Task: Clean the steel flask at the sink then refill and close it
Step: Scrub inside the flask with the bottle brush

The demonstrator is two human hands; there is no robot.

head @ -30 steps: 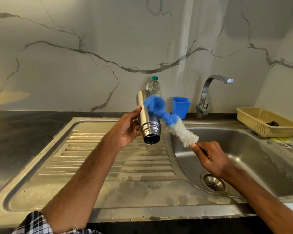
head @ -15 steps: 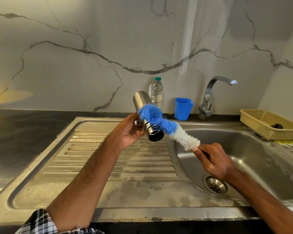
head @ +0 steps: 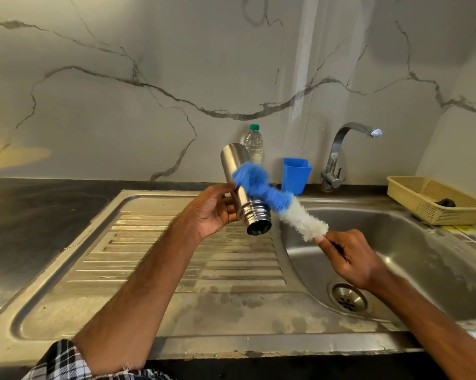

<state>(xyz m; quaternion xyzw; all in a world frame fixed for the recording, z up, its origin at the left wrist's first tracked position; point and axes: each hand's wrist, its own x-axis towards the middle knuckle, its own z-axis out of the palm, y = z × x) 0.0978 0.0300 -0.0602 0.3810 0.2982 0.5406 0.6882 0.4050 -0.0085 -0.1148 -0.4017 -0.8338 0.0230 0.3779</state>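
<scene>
My left hand (head: 213, 211) grips the steel flask (head: 232, 165) around its middle, above the drainboard. The flask is tilted, its open threaded mouth (head: 258, 229) facing me and down, no cap on it. My right hand (head: 349, 256) holds the thin handle of a bottle brush (head: 283, 204) with a blue tip and white lower bristles. The blue bristles lie across the outside of the flask's body, blurred. The tap (head: 341, 152) stands behind the sink basin (head: 409, 250), with no water running.
A clear plastic water bottle (head: 254, 144) with a green cap and a blue plastic cup (head: 295, 175) stand against the marble wall. A yellow basket (head: 434, 198) with a dark item sits at the right. The drain (head: 347, 297) lies below my right hand. Dark counter lies left.
The flask has tipped a little more upright again and the brush's blue tip has slid along the flask's outside. Both hands stay over the sink.
</scene>
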